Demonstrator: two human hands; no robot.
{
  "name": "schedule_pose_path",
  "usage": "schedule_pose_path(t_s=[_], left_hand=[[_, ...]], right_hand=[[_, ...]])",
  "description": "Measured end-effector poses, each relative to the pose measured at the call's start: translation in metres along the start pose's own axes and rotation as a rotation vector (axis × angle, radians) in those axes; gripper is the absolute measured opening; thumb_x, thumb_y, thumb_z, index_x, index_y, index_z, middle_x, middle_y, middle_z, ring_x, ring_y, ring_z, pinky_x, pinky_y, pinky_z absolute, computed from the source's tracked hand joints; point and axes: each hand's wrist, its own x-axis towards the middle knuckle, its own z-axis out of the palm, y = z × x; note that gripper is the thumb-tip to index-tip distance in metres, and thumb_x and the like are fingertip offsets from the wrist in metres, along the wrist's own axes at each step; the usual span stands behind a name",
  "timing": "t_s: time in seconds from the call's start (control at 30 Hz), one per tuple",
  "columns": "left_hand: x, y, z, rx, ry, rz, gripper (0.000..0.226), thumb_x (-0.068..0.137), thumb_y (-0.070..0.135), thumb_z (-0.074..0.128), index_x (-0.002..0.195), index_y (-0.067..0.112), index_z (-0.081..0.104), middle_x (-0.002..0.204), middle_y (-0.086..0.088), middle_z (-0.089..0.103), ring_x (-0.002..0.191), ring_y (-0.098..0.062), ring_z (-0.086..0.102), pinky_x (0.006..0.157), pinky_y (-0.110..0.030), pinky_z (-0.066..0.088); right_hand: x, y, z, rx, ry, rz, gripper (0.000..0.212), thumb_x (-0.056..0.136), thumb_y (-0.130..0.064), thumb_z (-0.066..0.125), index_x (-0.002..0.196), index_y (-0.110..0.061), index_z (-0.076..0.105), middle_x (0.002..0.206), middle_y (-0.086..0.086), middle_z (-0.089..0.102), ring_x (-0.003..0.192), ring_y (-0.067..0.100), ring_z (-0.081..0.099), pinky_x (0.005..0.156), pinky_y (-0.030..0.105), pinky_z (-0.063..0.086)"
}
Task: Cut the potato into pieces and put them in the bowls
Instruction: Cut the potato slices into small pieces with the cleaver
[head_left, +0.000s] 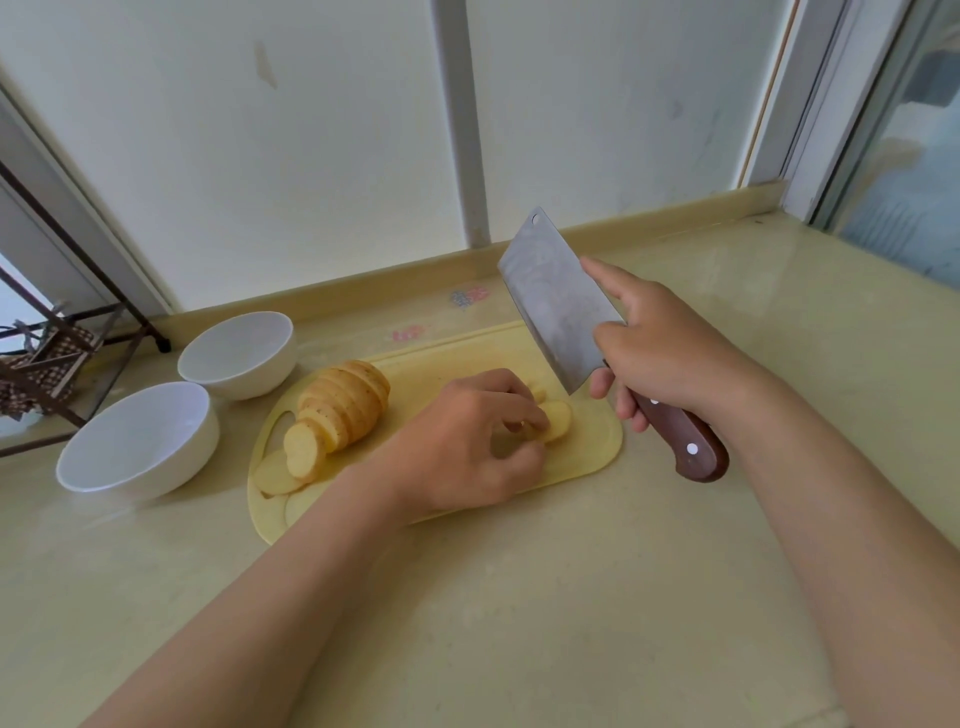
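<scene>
Your glossy beige countertop (519, 597) meets frosted window panes (260, 156); its stickers (469, 298) are too blurred to read. Your left hand (467, 441) pinches potato slices (556, 421) on the yellow cutting board (587, 452); your right hand (670, 353) grips the raised cleaver (556, 306).

Saw only edges of potato slices (558, 418) under the left hand (467, 441) (cleaver handle (685, 441) half buried in the right hand (665, 353)). Lost the wire rack (47, 358) past the left edge. Could not read the stickers (470, 297) on the desk (519, 597).

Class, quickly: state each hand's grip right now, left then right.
Left grip: closed, pinching potato slices on the board.
Right grip: closed round the cleaver handle, forefinger on the blade.
</scene>
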Motion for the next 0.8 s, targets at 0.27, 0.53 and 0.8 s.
schedule_pose_path(t_s=[0.27, 0.53, 0.8], left_hand=[[-0.001, -0.008, 0.004, 0.014, 0.019, 0.03, 0.016, 0.083, 0.015, 0.071, 0.098, 0.014, 0.077, 0.102, 0.002, 0.063, 0.081, 0.002, 0.056, 0.074, -0.013, 0.044], [0.004, -0.01, 0.016, 0.13, 0.075, 0.17, 0.018, 0.091, 0.022, 0.063, 0.097, 0.011, 0.076, 0.098, -0.004, 0.063, 0.085, -0.023, 0.059, 0.077, -0.033, 0.048], [0.012, -0.015, 0.021, 0.183, 0.092, 0.264, 0.015, 0.09, 0.007, 0.064, 0.101, 0.009, 0.075, 0.097, -0.005, 0.064, 0.085, -0.025, 0.057, 0.075, -0.035, 0.049]], right_hand=[[-0.001, -0.002, -0.003, -0.007, 0.008, 0.007, 0.085, 0.092, -0.004, 0.034, 0.161, -0.051, 0.022, 0.075, 0.02, 0.072, 0.05, 0.025, 0.062, 0.047, 0.034, 0.053], [-0.015, -0.009, -0.018, -0.063, -0.042, 0.064, 0.083, 0.094, -0.002, 0.033, 0.161, -0.051, 0.023, 0.069, 0.016, 0.071, 0.049, 0.024, 0.061, 0.046, 0.034, 0.054], [-0.048, -0.02, -0.025, -0.223, -0.084, 0.1, 0.081, 0.098, -0.005, 0.035, 0.159, -0.057, 0.019, 0.079, 0.019, 0.071, 0.045, 0.019, 0.059, 0.049, 0.033, 0.055]])
